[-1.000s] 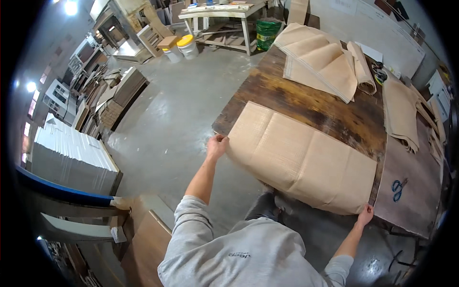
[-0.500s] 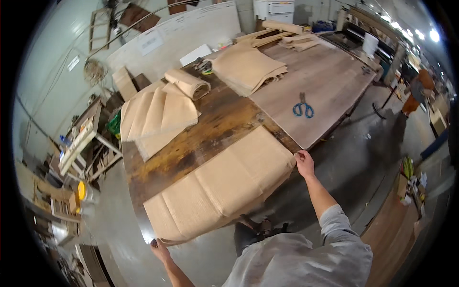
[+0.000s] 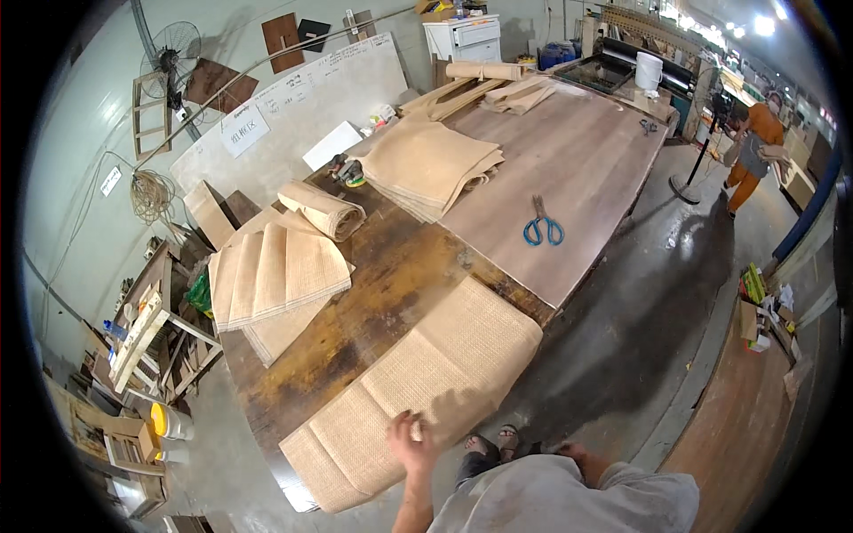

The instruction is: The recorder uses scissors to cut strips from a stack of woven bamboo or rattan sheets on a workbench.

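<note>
A length of tan woven material (image 3: 422, 373) with fold creases lies along the near edge of the worktable (image 3: 373, 249), its front side hanging over the edge. My left hand (image 3: 413, 442) is over its near part, fingers loosely bent and apart, with nothing seen in them; whether it touches the weave I cannot tell. My right hand (image 3: 571, 455) is drawn back beside my body, partly covered by my grey shirt, so its fingers do not show clearly. Blue-handled scissors (image 3: 542, 226) rest on the wood-toned panel (image 3: 569, 169) beyond the material.
Farther left lie a creased tan stack (image 3: 280, 275) and a tan roll (image 3: 324, 210). More tan sheets (image 3: 431, 164) lie at the middle, near a small power tool (image 3: 346, 171). A white bucket (image 3: 649, 71) stands at the far end. Another person (image 3: 755, 147) works at far right.
Both hands have left the material's near corners. My left hand moved right and over it; my right hand drew back to my body. The material now lies flatter against the table edge.
</note>
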{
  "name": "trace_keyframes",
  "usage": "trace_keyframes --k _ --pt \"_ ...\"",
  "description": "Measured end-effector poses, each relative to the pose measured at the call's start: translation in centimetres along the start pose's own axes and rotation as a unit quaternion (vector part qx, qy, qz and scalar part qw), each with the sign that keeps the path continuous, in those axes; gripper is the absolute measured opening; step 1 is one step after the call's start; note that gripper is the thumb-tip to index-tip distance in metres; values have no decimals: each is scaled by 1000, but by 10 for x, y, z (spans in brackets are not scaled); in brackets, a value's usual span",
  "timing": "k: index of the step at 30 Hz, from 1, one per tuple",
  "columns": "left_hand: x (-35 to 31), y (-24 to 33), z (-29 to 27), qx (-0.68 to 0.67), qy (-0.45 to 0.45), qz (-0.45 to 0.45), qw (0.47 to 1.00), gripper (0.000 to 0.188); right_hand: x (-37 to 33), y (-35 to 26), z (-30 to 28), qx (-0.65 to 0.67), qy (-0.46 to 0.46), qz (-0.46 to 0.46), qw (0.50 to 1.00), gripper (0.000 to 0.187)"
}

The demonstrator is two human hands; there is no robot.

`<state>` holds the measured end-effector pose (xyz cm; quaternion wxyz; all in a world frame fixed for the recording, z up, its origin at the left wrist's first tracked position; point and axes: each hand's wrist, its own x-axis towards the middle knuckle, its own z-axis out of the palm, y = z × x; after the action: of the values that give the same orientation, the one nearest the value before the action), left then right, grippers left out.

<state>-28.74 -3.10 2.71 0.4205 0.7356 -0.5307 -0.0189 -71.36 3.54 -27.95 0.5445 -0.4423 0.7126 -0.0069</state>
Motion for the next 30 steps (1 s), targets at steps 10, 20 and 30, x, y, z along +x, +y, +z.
trace_keyframes --k 10,20,30 --pt "-18 55 7 37 -216 64 973 30 -32 -28 -16 4 201 -22 979 29" --pt "35 19 32 190 -248 55 949 59 -106 -427 -87 -166 228 -497 821 50" --pt "33 0 27 229 -296 42 926 67 -29 -431 -79 -350 296 -451 766 64"
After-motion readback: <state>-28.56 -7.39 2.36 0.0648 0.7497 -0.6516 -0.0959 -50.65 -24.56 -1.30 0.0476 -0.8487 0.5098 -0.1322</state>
